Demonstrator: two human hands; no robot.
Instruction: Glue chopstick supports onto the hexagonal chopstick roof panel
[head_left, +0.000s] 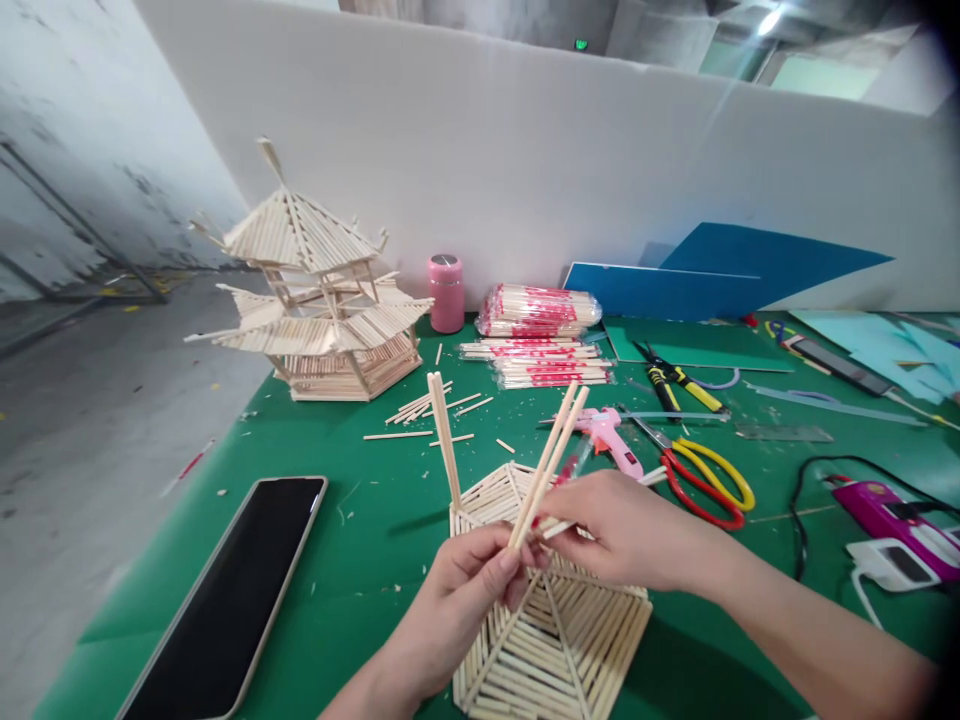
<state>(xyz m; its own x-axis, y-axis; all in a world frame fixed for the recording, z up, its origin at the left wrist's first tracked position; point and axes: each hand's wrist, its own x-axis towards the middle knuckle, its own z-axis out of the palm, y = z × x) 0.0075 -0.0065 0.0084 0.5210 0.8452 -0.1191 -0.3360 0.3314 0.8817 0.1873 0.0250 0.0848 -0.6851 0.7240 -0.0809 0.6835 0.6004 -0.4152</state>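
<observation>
My left hand (480, 580) is closed round the lower ends of a pair of wooden chopsticks (551, 460), which lean up to the right. Closed beside it, my right hand (619, 525) grips another wooden stick (654, 477) running crosswise through the fingers; its near end meets the pair. Beneath both hands lies a flat polygonal panel (592, 635) of glued sticks with ribs meeting near its middle. Another pair of sticks (444, 440) stands upright at the panel's far left corner. The hands hide part of the panel and the exact grip points.
Back left stands a stick pagoda (322, 330). Loose sticks (420, 408), a pink bottle (447, 295) and wrapped chopstick packs (540, 335) lie beyond the panel. Right: pink glue gun (615, 440), scissors (705, 480), pliers (675, 385), purple device (892, 520). Left: phone (232, 590).
</observation>
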